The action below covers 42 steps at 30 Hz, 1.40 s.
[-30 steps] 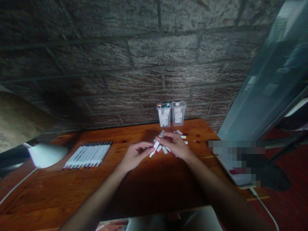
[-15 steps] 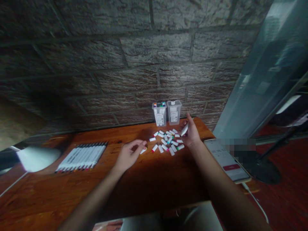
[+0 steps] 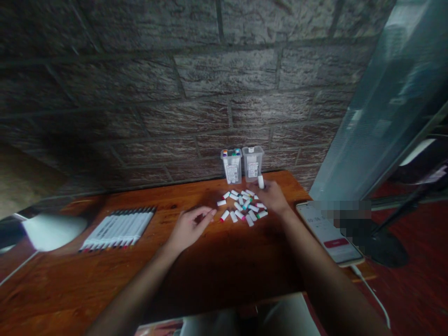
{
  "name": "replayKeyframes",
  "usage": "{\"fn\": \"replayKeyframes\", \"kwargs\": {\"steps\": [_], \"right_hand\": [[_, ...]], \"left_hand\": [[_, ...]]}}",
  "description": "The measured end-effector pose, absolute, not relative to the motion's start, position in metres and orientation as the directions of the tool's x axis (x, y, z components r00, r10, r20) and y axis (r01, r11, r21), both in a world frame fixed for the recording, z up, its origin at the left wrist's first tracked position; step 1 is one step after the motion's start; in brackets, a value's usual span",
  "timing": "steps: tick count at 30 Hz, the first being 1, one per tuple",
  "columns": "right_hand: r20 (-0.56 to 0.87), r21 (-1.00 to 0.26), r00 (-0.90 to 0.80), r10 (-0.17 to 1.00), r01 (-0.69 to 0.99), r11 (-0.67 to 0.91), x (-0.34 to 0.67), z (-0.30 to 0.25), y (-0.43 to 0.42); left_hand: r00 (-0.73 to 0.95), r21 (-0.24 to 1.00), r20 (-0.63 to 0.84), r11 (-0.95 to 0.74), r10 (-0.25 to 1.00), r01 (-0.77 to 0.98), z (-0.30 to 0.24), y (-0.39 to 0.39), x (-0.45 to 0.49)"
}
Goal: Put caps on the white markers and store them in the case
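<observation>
Marker (image 3: pixel 261 182) raised in the right hand (image 3: pixel 275 198), near two clear plastic containers

The right hand is closed around the white marker, whose visible end points up just in front of the right container (image 3: pixel 252 165); whether the two touch, I cannot tell. Below and left of that hand, white marker caps (image 3: pixel 246 204) with coloured ends lie scattered on the wooden table (image 3: pixel 210 261). The left hand (image 3: pixel 191 226) hovers at their left edge, thumb and forefinger brought nearly together; I cannot tell whether anything sits between them. The left container (image 3: pixel 232 168), close beside the other against the stone-block wall (image 3: pixel 231 70), holds markers with coloured tops. Farther left, a row of capless-looking markers (image 3: pixel 119 227) lies flat, side by side. A phone (image 3: pixel 327 228) with a white cable (image 3: pixel 376 298) rests at the table's right edge.
</observation>
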State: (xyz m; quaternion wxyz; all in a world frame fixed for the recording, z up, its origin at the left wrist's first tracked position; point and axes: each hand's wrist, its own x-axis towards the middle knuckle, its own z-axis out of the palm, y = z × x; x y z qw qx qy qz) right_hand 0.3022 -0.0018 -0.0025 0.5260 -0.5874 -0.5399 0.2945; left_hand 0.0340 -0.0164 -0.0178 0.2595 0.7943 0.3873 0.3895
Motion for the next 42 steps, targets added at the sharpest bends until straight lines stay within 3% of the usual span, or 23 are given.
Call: {"fn": "replayKeyframes", "kwargs": {"steps": [3,6,8,11,16,18,22,26,31,42], "right_hand": [[0.19,-0.876,0.092,0.977,0.465,0.127,0.314,0.004,-0.011],[0.043,-0.825,-0.199,0.979,0.546,0.148,0.333,0.013,-0.022],[-0.036,-0.781,-0.296,0.954,0.605,0.158,0.344,0.017,-0.028],[-0.085,-0.736,-0.3,0.95,0.662,0.143,0.349,0.017,-0.029],[-0.18,-0.617,-0.14,0.974,0.787,-0.001,0.339,0.015,-0.026],[-0.147,-0.706,-0.22,0.964,0.706,0.054,0.333,0.018,-0.027],[0.031,-0.952,-0.429,0.903,0.261,0.157,0.308,0.025,-0.033],[0.138,-0.988,-0.46,0.877,-0.004,0.153,0.272,0.021,-0.039],[0.201,-0.979,-0.466,0.861,-0.066,0.193,0.256,0.009,-0.037],[0.177,-0.983,-0.406,0.897,-0.114,0.142,0.255,0.011,-0.038]], "left_hand": [[0.399,0.709,0.432,-0.578,0.809,0.405,-0.018,-0.016,0.032],[0.397,0.697,0.447,-0.59,0.802,0.407,-0.018,-0.015,0.031],[0.406,0.682,0.451,-0.6,0.795,0.418,-0.017,-0.015,0.031],[0.42,0.665,0.456,-0.614,0.784,0.425,-0.016,-0.017,0.032],[0.419,0.667,0.456,-0.613,0.785,0.422,-0.016,-0.018,0.033],[0.407,0.665,0.471,-0.618,0.783,0.419,-0.015,-0.019,0.033],[0.381,0.671,0.498,-0.625,0.779,0.4,-0.014,-0.024,0.035],[0.41,0.652,0.536,-0.67,0.738,0.354,-0.015,-0.029,0.039],[0.426,0.56,0.631,-0.76,0.649,0.329,-0.017,-0.032,0.042],[0.388,0.636,0.594,-0.706,0.705,0.311,-0.022,-0.036,0.045]]}}
